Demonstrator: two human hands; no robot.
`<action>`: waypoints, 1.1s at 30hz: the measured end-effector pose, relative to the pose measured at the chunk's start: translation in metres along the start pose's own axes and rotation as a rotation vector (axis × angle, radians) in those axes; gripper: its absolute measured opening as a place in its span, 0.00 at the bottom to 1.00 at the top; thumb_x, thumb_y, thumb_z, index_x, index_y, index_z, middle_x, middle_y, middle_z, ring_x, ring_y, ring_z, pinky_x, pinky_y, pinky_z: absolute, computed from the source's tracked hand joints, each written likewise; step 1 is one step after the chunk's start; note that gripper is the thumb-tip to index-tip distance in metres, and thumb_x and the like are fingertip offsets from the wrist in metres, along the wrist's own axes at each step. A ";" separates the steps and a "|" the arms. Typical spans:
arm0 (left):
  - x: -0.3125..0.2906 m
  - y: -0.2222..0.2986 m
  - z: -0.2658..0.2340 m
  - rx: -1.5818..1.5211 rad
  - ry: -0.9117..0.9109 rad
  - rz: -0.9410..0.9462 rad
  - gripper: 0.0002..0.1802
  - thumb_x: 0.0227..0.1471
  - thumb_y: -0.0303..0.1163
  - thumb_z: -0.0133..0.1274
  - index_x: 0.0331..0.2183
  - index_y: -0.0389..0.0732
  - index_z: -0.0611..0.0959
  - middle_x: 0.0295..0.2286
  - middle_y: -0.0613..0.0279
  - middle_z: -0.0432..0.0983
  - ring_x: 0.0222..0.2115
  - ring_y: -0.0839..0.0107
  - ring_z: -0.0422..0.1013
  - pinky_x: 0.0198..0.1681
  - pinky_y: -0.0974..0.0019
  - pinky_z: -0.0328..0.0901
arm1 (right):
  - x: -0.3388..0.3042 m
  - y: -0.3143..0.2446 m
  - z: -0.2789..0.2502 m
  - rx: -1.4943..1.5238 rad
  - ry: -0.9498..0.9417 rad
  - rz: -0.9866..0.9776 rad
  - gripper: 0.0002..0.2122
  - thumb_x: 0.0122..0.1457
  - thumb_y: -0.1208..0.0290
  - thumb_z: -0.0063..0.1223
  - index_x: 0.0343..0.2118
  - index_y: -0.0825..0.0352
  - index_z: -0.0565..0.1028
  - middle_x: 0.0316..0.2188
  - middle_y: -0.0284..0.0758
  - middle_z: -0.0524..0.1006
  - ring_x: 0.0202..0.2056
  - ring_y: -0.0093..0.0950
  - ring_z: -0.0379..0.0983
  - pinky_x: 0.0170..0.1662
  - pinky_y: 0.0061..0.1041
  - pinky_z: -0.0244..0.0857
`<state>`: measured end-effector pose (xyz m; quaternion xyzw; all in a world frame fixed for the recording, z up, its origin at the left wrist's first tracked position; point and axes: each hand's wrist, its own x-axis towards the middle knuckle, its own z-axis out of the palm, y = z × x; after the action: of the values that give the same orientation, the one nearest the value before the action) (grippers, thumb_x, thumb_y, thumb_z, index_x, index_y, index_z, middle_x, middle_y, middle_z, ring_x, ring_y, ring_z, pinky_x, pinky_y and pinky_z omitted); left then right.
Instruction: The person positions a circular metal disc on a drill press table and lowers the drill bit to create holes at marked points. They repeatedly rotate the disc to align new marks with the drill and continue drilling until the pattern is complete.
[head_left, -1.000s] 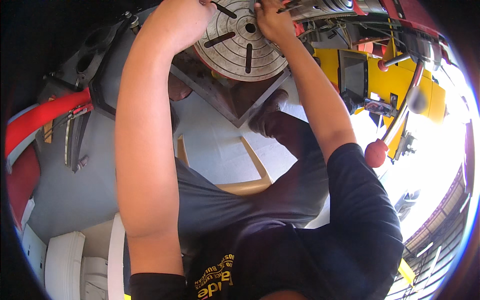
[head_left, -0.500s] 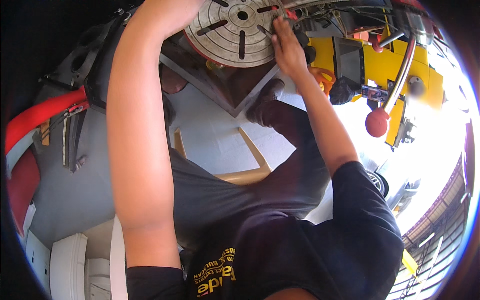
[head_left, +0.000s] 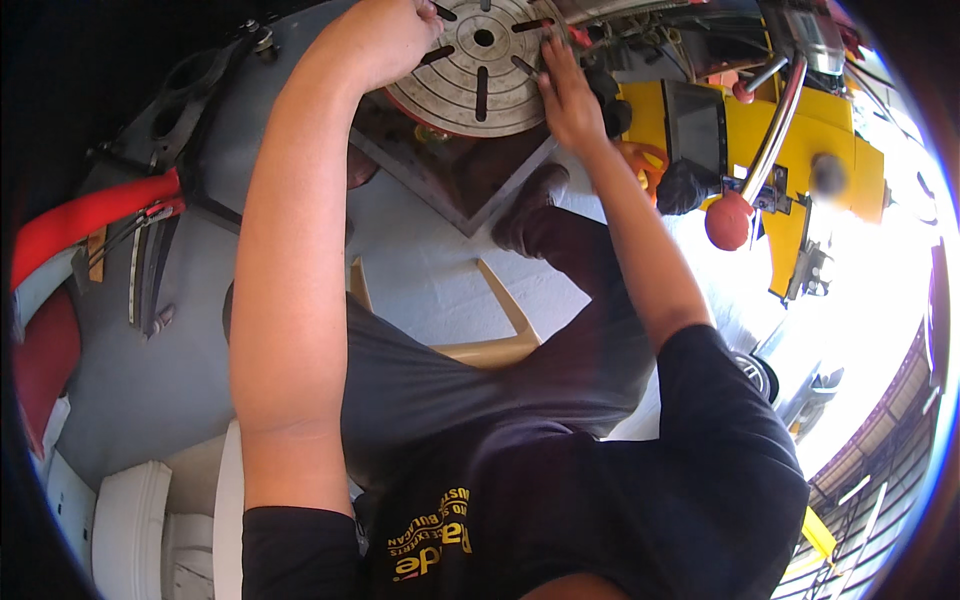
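A round grey metal plate [head_left: 515, 105] with ring grooves, radial slots and a centre hole lies over a dark square metal frame [head_left: 440, 200] at the top of the view. My left hand [head_left: 395, 45] is at the plate's left edge, its fingers curled toward the slots. Whatever those fingers hold, if anything, is hidden. On the opposite side, my right hand [head_left: 575, 100] rests along the plate's right rim, fingers stretched out and nothing in them.
At right, a metal lever with a red ball knob [head_left: 730, 222] hangs before a yellow machine [head_left: 790, 130]. A red bar [head_left: 95, 212] juts in from the left. Between my legs is a beige plastic chair [head_left: 495, 350]. White moulded pieces [head_left: 130, 530] stand lower left.
My left hand has come down and to the right, over the plate's left edge. The right hand stays by the rim. The red-knobbed lever appears shifted slightly left and up.
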<state>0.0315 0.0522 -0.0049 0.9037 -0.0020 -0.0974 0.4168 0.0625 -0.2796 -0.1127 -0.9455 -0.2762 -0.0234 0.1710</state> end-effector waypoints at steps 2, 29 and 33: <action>-0.001 0.004 -0.010 -0.015 0.072 0.025 0.17 0.61 0.37 0.52 0.42 0.36 0.87 0.38 0.37 0.82 0.41 0.40 0.79 0.45 0.46 0.71 | -0.043 -0.016 -0.009 0.001 -0.047 0.026 0.26 0.73 0.62 0.41 0.70 0.67 0.61 0.73 0.47 0.56 0.73 0.47 0.51 0.73 0.46 0.48; 0.008 0.011 0.005 0.068 0.000 0.072 0.17 0.61 0.39 0.54 0.40 0.34 0.87 0.37 0.35 0.82 0.40 0.40 0.79 0.45 0.45 0.72 | -0.072 -0.078 0.017 -0.126 0.051 0.231 0.30 0.67 0.64 0.52 0.72 0.57 0.62 0.74 0.35 0.57 0.75 0.34 0.50 0.70 0.60 0.39; 0.002 -0.006 0.009 0.090 0.093 0.123 0.16 0.60 0.38 0.54 0.40 0.35 0.87 0.37 0.35 0.81 0.40 0.40 0.79 0.45 0.45 0.72 | -0.102 -0.150 0.024 0.052 -0.037 0.200 0.29 0.67 0.72 0.49 0.72 0.54 0.62 0.75 0.33 0.56 0.76 0.34 0.48 0.72 0.56 0.38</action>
<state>0.0317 0.0486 -0.0156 0.9233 -0.0423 -0.0292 0.3805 -0.1041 -0.2058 -0.1032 -0.9639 -0.1840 0.0185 0.1918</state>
